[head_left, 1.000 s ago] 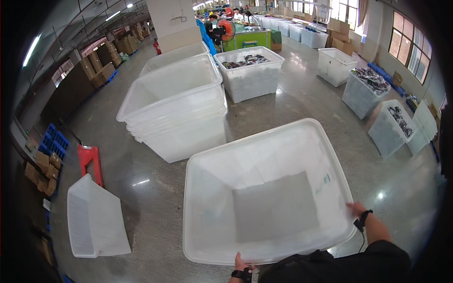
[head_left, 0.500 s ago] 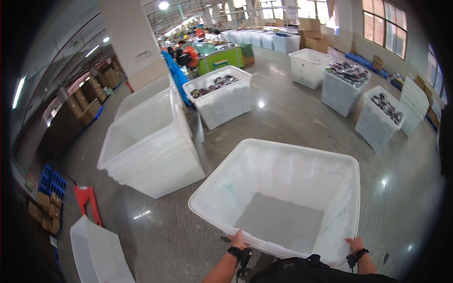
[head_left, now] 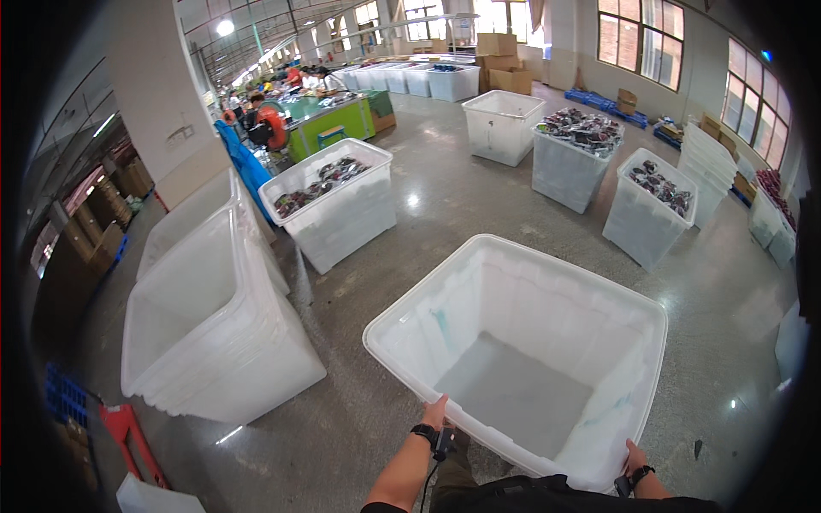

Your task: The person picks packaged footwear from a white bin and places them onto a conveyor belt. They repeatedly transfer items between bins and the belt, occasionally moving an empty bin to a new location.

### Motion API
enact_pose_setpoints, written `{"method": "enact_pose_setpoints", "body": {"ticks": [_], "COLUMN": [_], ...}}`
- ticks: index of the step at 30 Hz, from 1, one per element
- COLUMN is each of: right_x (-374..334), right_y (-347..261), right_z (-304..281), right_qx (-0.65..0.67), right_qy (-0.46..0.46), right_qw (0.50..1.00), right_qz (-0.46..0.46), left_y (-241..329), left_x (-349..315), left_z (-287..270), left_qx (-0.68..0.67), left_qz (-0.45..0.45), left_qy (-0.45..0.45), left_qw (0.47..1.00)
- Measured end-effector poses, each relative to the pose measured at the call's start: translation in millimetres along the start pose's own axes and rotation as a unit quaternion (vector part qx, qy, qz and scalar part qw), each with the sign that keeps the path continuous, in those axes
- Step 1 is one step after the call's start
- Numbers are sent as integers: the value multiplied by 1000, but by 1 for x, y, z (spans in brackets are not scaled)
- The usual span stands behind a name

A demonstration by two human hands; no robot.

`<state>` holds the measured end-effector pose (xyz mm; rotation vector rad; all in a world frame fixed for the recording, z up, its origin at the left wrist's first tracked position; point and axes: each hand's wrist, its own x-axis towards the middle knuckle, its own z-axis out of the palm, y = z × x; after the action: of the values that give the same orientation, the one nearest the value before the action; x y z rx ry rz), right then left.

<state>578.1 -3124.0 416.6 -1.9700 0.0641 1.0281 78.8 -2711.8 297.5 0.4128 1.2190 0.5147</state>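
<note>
A large white plastic bin (head_left: 407, 378) with nothing inside stands right in front of me, its wide mouth facing up. My left hand (head_left: 435, 413) grips its near rim toward the left, the fingers curled over the edge. At the near right corner, my right hand (head_left: 633, 462) is closed on the same rim. Both wrists carry dark straps with a small device. Faint blue-green smears mark the bin's inner walls.
Nested white bins (head_left: 248, 359) stand at the left, near a red pallet jack (head_left: 128, 436). Ahead is a bin of wrapped goods (head_left: 342, 214). Two more filled bins, one of them this bin (head_left: 654, 214), stand to the right. People sit at a green workbench (head_left: 333, 128) farther back.
The view has swung to the right, so the nested bins and pillar now sit farther left. Both hands keep hold of the bin, which has turned slightly and shifted right in view.
</note>
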Motion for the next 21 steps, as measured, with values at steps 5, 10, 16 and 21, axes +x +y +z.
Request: {"method": "enact_pose_setpoints", "body": {"ticks": [5, 10, 16, 21], "right_x": [42, 88, 140, 186], "right_y": [-33, -66, -137, -233], "right_z": [98, 184, 299, 394], "right_qx": [76, -59, -77, -10], "right_qy": [66, 70, 109, 100], "right_qw": [995, 996, 991, 995], "right_qz": [-23, 2, -15, -27], "left_y": [95, 151, 230, 279], "left_x": [18, 39, 97, 147], "left_z": [-11, -78, -192, -292], "left_qx": [114, 45, -38, -116], "left_qz": [33, -27, 3, 36], "left_qy": [6, 16, 133, 270], "left_qw": [993, 999, 990, 955]}}
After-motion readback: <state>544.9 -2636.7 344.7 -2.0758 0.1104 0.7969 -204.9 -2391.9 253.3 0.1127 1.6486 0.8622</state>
